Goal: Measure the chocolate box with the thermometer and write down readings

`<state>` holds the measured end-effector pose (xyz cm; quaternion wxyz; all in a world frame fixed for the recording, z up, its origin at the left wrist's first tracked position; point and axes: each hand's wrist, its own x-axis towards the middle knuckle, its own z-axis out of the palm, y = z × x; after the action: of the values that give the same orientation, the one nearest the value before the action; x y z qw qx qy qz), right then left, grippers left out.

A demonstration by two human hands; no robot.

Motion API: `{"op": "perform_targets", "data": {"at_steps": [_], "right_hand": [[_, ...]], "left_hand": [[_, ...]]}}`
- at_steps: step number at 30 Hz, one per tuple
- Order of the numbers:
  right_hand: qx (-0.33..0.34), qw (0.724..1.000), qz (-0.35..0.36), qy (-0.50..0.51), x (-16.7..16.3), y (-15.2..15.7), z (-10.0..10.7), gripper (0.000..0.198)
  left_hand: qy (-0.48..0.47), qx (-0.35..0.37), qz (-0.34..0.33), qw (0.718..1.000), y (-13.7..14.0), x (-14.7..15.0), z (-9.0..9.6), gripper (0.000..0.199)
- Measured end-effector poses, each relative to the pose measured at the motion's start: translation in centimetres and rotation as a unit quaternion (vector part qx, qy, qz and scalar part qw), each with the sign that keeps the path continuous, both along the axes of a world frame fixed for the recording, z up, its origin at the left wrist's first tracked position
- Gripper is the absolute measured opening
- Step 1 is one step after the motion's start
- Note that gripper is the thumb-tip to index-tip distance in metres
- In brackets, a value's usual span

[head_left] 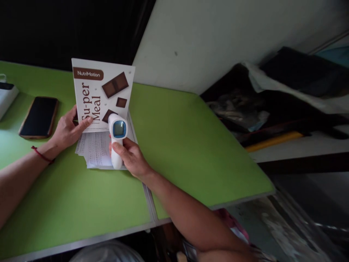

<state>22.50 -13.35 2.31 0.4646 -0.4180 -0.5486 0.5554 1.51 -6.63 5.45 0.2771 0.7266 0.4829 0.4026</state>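
My left hand [71, 127] grips the lower left edge of a white box [114, 72] with brown chocolate pictures and the words "NutriMotion" and "Su-per Meal". The box stands upright, its printed front facing me. Wrapped round the handle of a white infrared thermometer [117, 145] is my right hand [133, 158]. The thermometer's blue-rimmed screen faces me, and its head is in front of the box's lower right corner. Printed paper sheets [96, 149] lie on the table below the box, partly hidden by the thermometer and my right hand.
The green table [191, 145] has a seam running past the papers. A dark phone [39, 117] lies left of my left hand, beside a white device [7, 96] at the edge of view. A black panel [68, 29] rises behind. Cluttered shelving [272, 98] stands right.
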Motion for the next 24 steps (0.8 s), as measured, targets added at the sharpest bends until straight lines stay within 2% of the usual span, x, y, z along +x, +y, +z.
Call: {"op": "perform_targets", "data": {"at_steps": [24], "right_hand": [[-0.015,1.0,-0.01,0.019,-0.14,-0.05,0.42,0.046]], "left_hand": [[-0.023,-0.01,0.007,1.0,0.1,0.0,-0.17,0.051]]}}
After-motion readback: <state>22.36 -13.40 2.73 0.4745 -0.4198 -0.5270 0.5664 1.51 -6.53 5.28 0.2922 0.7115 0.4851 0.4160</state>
